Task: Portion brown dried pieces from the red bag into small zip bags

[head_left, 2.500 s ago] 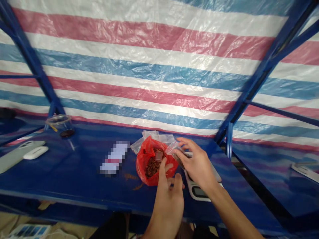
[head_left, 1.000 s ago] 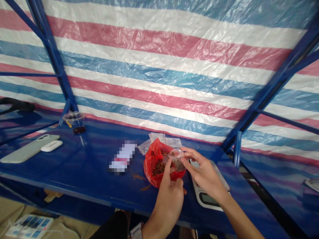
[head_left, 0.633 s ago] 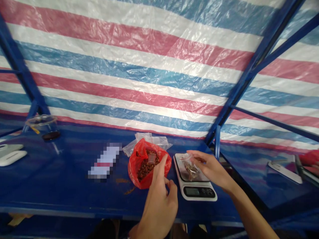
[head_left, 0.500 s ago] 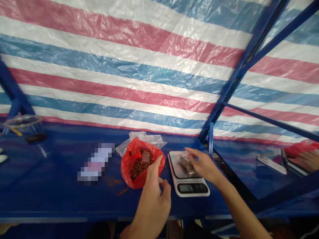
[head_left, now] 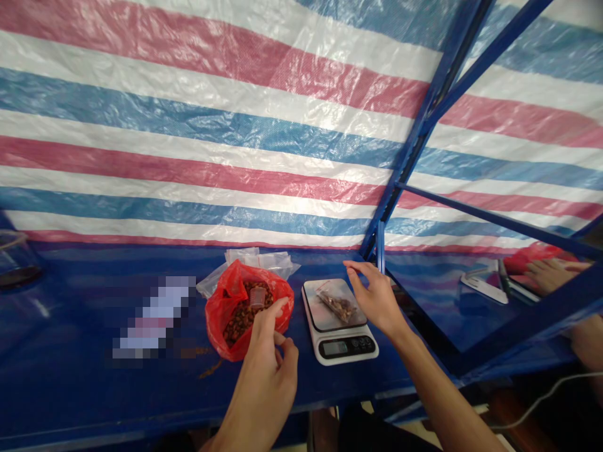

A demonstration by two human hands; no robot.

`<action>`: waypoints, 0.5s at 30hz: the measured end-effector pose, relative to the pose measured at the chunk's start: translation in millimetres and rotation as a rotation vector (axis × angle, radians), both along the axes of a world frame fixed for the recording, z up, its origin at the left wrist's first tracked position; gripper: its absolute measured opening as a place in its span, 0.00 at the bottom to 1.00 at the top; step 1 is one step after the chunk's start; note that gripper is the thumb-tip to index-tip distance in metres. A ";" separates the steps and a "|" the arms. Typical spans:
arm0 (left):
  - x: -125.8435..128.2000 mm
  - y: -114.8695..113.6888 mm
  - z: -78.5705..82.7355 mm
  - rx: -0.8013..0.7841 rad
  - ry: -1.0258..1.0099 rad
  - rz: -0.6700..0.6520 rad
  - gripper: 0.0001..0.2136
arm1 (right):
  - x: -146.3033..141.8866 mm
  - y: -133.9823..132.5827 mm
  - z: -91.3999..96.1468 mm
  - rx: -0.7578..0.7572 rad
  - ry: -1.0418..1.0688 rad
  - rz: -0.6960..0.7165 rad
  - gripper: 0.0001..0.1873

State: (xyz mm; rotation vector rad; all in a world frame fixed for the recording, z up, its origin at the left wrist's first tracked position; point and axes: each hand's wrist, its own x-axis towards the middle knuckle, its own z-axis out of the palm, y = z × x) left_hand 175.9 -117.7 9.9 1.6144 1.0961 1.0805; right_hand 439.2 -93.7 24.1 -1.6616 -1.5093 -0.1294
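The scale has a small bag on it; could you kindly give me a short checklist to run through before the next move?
1. Small clear bag lying within the plate of the scale: ok.
2. Right hand off the small clear bag: ok.
3. Scale display reading legible: cannot tell, the digits are too small.
4. Red bag open, with brown pieces inside: ok.
5. Blue table free of brown marks beside the red bag: not ok, some lie to its lower left.
6. Left hand holding nothing: cannot tell, its fingers hide that.
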 end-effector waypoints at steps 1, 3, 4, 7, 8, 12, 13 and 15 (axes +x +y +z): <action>-0.2 0.6 -1.1 0.005 -0.003 0.008 0.25 | -2.0 -0.8 1.1 -0.004 -0.003 0.002 0.18; -0.5 1.4 -2.8 0.008 0.001 0.015 0.25 | -5.8 -2.3 2.6 -0.021 -0.016 -0.004 0.18; -0.5 1.6 -3.3 0.008 0.008 0.013 0.24 | -7.6 -3.1 3.0 -0.032 -0.025 -0.014 0.18; -0.5 1.4 -3.5 0.010 0.015 0.002 0.24 | -12.8 -5.3 2.6 -0.088 -0.072 -0.048 0.18; -0.6 1.3 -3.4 0.012 0.015 0.001 0.25 | -14.7 -6.0 2.1 -0.114 -0.095 -0.055 0.18; -0.5 1.3 -3.4 0.045 0.005 0.006 0.25 | -23.1 -8.2 0.2 -0.219 -0.187 -0.059 0.24; -0.5 1.4 -3.5 0.053 0.001 0.005 0.24 | -24.9 -8.6 0.0 -0.240 -0.200 -0.060 0.26; -0.5 1.8 -3.4 0.058 -0.002 0.005 0.24 | -27.9 -9.0 0.1 -0.273 -0.215 -0.066 0.28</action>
